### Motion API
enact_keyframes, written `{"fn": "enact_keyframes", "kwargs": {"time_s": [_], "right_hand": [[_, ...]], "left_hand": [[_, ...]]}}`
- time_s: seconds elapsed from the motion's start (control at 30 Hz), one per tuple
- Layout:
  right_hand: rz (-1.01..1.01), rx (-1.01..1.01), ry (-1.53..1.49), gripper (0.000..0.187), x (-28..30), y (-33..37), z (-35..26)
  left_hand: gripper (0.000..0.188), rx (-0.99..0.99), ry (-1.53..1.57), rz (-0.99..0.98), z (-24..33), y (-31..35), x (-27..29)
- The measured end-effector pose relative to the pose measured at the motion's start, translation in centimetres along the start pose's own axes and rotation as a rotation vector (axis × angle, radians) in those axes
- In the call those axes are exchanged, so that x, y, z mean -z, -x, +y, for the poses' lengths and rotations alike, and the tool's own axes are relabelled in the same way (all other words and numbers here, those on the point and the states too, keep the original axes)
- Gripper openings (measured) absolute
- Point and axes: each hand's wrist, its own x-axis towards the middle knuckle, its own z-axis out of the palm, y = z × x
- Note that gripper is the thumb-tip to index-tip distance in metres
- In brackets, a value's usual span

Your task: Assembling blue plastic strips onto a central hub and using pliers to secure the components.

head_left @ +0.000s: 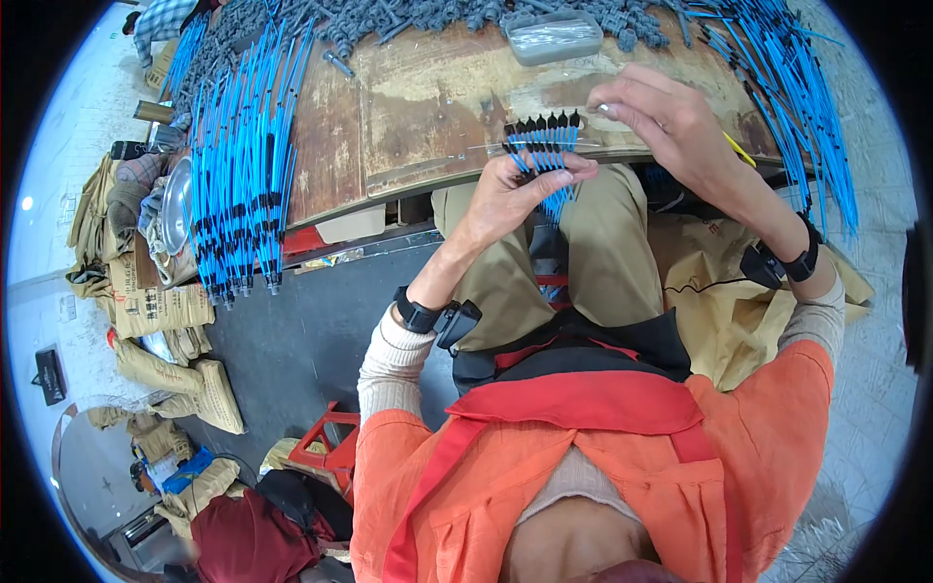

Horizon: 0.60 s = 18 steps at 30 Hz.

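Observation:
In front of my knees, my left hand [505, 202] is closed around a row of thin blue rods [552, 139] with black tips. They stand side by side, tips up, and their lower ends hang below my fingers. A thin straight needle-like wire [476, 148] seems to run across the row; whether it passes through the rods I cannot tell. My right hand [671, 119] is raised to the right of the rods, apart from them. Its thumb and fingers are pinched together, with a small pale spot at the thumb tip. What they hold, if anything, is too small to name.
The worn wooden table [418, 107] bears a heap of grey plastic parts [408, 17] and a clear container [554, 41] of thin pale pieces. Bundled blue rods [238, 165] overhang its left edge, more blue rods [802, 117] its right. A red stool [330, 449] and sacks [160, 296] stand left.

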Motion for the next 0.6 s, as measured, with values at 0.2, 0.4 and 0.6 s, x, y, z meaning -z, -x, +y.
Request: {"fn": "enact_keyframes", "kwargs": {"time_s": [0.2,0.4,0.6], "right_hand": [[0.007,0.015,0.051,0.015,-0.09,0.2,-0.25],[0.039,0.055,0.127,0.015,0.12,0.42,-0.1],[0.032,0.074,0.163,0.018,0.31,0.48,-0.49]], "left_hand": [[0.025,-0.019,-0.056,0.002,-0.33,-0.11,0.01],[0.024,-0.036,-0.025,0.013,-0.54,-0.03,0.13],[0.023,-0.033,-0.01,0.018,-0.5,-0.08,-0.14]]}}
